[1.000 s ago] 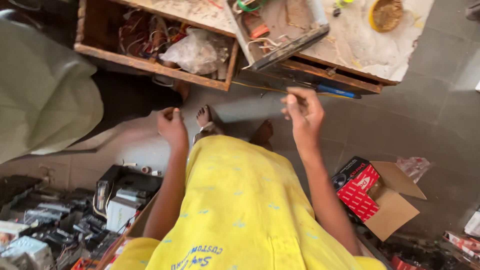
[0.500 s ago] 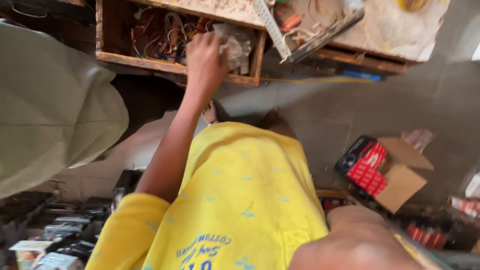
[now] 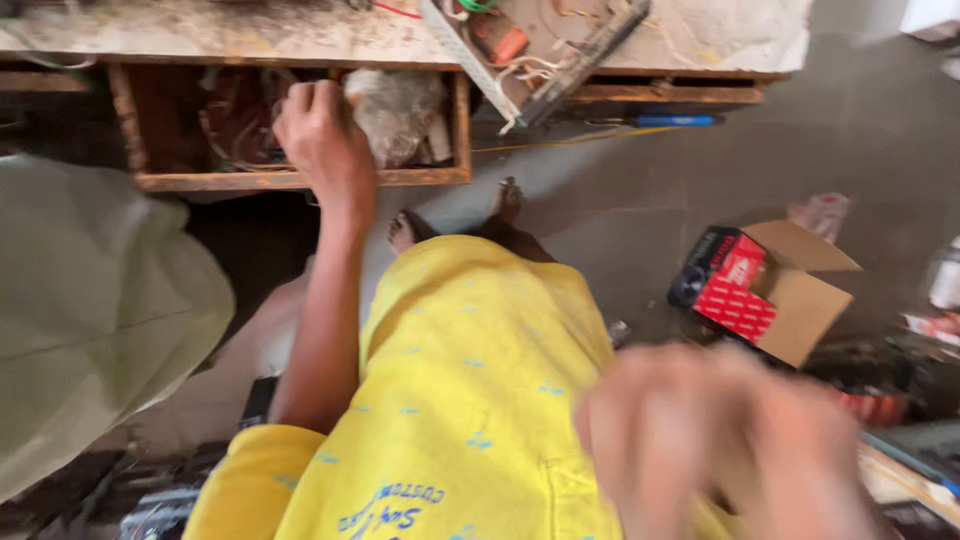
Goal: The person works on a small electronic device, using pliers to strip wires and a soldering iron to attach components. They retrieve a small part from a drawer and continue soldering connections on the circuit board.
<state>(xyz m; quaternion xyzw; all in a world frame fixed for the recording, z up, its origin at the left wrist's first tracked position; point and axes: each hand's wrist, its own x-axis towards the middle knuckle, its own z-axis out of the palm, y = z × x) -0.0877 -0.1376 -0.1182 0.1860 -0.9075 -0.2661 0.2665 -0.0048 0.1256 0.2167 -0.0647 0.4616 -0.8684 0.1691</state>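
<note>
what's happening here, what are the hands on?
A person in a yellow shirt stands at a worn wooden workbench. The left hand reaches into the open drawer, among tangled wires, beside a crumpled plastic bag. The right hand is raised close to the camera, blurred, apparently holding nothing. An open cardboard box with a red carton lies on the floor.

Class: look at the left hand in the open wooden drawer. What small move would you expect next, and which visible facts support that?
Probably the left hand closes its fingers on something in the open wooden drawer: it is already reaching among the tangled wires, beside a crumpled plastic bag. The right hand is blurred, away from the drawer.
</note>
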